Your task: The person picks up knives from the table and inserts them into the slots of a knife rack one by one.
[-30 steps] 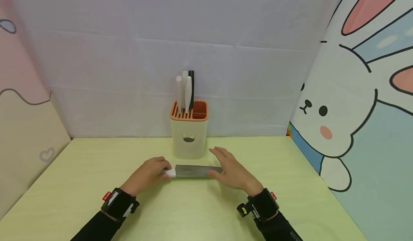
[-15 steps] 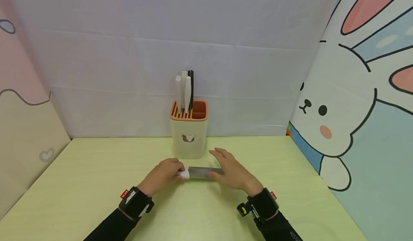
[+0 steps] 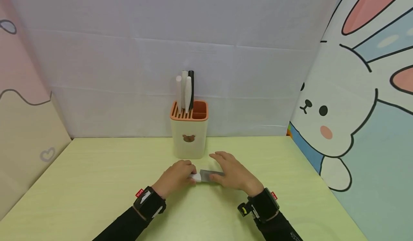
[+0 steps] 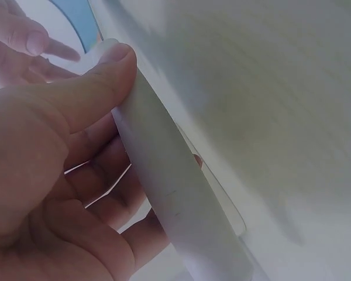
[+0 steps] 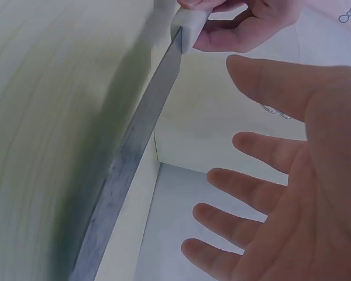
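Note:
My left hand [image 3: 175, 177] grips the white handle of a kitchen knife [image 3: 206, 175], whose broad steel blade points right. In the left wrist view, the thumb presses on the pale handle [image 4: 169, 175] and the fingers curl around its other side. My right hand [image 3: 237, 174] hovers at the blade's far end with its fingers spread. The right wrist view shows the blade [image 5: 128, 155] passing in front of that open palm [image 5: 316, 175], apart from the fingers. In the head view, the right hand covers the blade's tip.
Behind the hands stands a cream knife block [image 3: 189, 140] with an orange slotted top. Several handles, white ones and a black one [image 3: 191, 86], stick up from its slots. The pale yellow-green table [image 3: 106, 173] ends at a white cloth backdrop [image 3: 129, 72].
My left hand has moved right and slightly nearer with the knife, so more of the blade lies behind the right hand. The right hand has barely shifted.

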A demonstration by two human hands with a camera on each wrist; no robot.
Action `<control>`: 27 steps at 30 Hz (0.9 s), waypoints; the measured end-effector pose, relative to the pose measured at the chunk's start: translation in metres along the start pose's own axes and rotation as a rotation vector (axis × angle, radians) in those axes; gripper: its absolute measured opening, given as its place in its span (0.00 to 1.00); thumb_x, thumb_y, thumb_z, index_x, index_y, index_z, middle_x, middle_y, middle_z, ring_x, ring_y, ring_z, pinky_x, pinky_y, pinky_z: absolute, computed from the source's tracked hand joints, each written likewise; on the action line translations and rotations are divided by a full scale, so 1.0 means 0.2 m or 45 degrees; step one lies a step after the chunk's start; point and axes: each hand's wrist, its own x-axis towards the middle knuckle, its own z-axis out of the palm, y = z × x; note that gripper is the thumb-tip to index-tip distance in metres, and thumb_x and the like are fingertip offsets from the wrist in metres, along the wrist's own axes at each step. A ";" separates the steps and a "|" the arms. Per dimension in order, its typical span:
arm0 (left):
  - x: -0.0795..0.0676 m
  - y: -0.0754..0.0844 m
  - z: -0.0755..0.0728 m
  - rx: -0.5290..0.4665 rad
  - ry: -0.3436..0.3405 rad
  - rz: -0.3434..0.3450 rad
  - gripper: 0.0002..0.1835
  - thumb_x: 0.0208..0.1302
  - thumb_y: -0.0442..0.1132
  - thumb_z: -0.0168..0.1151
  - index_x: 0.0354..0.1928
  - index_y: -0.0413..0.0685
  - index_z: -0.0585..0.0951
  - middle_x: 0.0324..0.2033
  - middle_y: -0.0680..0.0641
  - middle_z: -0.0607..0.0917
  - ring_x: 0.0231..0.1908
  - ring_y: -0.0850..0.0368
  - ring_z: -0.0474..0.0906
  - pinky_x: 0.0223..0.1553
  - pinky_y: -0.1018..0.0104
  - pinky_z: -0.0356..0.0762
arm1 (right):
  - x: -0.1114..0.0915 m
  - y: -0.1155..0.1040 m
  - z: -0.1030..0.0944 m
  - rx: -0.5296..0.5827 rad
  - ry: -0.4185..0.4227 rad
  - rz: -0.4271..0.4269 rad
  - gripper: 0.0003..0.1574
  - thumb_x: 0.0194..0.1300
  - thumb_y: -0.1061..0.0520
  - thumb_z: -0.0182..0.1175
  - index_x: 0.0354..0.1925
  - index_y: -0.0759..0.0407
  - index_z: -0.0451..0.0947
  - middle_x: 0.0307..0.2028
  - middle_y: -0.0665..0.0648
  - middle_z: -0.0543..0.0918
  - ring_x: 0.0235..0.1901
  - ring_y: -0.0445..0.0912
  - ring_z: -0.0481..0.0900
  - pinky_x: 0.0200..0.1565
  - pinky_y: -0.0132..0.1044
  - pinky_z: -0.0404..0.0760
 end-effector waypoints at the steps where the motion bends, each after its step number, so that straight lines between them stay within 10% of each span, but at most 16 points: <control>1: 0.01 0.01 0.01 -0.004 -0.006 0.001 0.13 0.48 0.42 0.75 0.32 0.46 0.82 0.30 0.53 0.77 0.31 0.59 0.71 0.34 0.64 0.75 | 0.00 0.00 0.00 -0.007 0.002 -0.006 0.41 0.65 0.44 0.62 0.70 0.55 0.59 0.67 0.62 0.61 0.66 0.54 0.57 0.60 0.52 0.66; 27: 0.00 0.02 0.04 -0.052 -0.053 -0.016 0.14 0.48 0.42 0.76 0.34 0.45 0.83 0.30 0.53 0.79 0.29 0.62 0.71 0.31 0.68 0.73 | 0.00 0.00 0.01 0.004 0.000 -0.037 0.40 0.65 0.46 0.62 0.69 0.55 0.60 0.66 0.60 0.63 0.65 0.53 0.59 0.61 0.51 0.66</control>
